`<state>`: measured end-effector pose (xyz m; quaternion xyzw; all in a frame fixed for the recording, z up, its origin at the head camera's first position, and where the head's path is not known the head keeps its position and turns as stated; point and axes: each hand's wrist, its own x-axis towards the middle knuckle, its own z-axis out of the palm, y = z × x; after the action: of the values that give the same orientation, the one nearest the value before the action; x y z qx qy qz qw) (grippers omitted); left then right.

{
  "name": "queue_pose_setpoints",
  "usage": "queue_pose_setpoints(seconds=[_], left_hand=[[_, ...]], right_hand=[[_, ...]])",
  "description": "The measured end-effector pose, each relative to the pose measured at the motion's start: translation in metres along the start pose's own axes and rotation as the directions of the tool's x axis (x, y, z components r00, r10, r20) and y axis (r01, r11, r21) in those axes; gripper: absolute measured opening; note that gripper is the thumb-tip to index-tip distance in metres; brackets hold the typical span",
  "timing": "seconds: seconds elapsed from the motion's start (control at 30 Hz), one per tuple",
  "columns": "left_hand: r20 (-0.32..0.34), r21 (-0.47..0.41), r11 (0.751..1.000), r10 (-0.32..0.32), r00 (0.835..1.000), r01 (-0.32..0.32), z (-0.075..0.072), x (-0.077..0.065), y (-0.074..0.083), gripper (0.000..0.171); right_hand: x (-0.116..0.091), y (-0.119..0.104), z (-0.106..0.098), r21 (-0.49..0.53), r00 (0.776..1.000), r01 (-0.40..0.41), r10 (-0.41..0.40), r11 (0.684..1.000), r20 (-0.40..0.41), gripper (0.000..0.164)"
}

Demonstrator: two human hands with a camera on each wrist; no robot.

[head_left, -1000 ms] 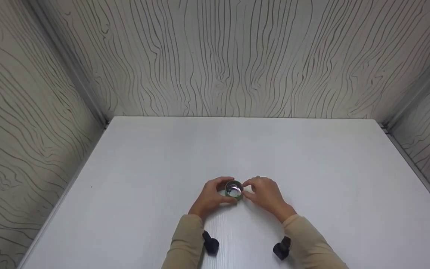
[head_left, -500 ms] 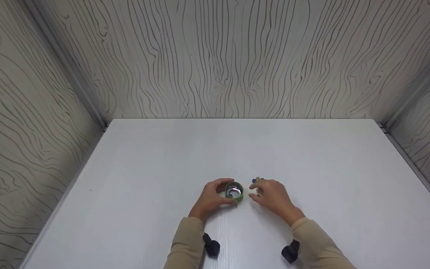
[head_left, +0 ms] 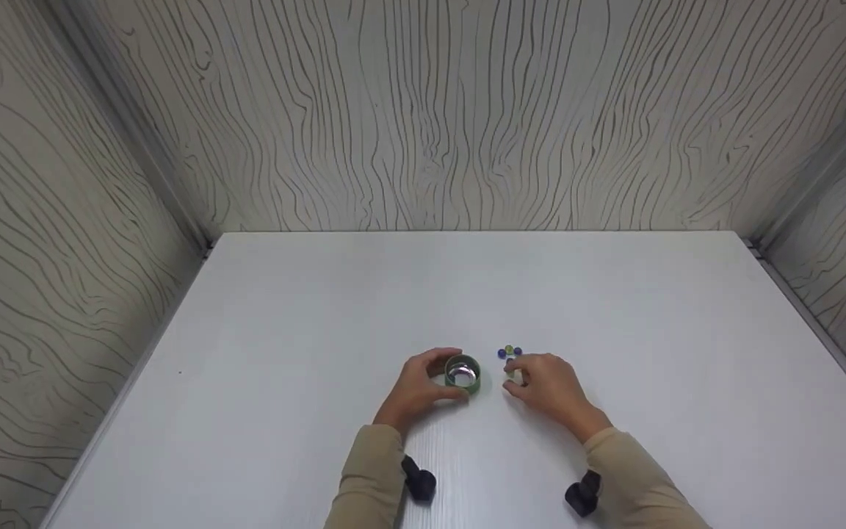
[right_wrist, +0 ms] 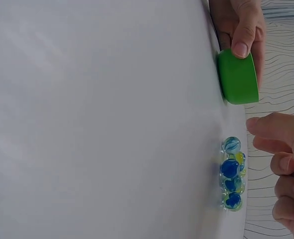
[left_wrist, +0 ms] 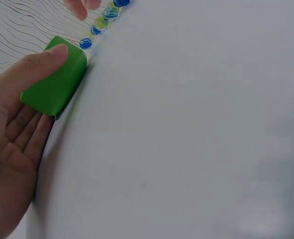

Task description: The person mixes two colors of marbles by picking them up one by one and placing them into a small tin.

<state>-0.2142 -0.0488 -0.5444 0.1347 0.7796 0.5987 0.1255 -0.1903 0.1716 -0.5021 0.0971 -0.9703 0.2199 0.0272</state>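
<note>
My left hand (head_left: 412,383) holds a small green cup (head_left: 463,373) upright on the white table, thumb on its near side and fingers behind. The cup's inside is shiny and silvery; its smooth green outer wall (left_wrist: 62,84) shows in the left wrist view. To the right of the cup is my right hand (head_left: 549,383), thumb and forefinger bent but apart, with nothing seen between them. Several glass marbles (right_wrist: 230,168), blue, clear and yellow, lie clustered beside its fingertips. In the head view, the right hand partly hides the marbles (head_left: 509,350).
A white tabletop (head_left: 305,308) spreads around both hands. Wood-grain panels (head_left: 423,117) enclose it at the back and sides. Black wrist-worn devices (head_left: 420,486) hang at the inner side of both tan sleeves (head_left: 368,470).
My right hand has moved from the cup's rim rightward to the marbles, which have come into sight in the head view. My left hand stays on the cup.
</note>
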Motion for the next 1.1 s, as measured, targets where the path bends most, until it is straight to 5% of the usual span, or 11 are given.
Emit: queue_pose_setpoints(seconds=[1.1], left_hand=[[0.000,0.000,1.000,-0.016,1.000,0.016,-0.0006,0.0039,-0.0014,0.065]], right_hand=[[-0.0035,0.0069,0.0062,-0.002,1.000,-0.016,0.016,1.000,0.009,0.021]])
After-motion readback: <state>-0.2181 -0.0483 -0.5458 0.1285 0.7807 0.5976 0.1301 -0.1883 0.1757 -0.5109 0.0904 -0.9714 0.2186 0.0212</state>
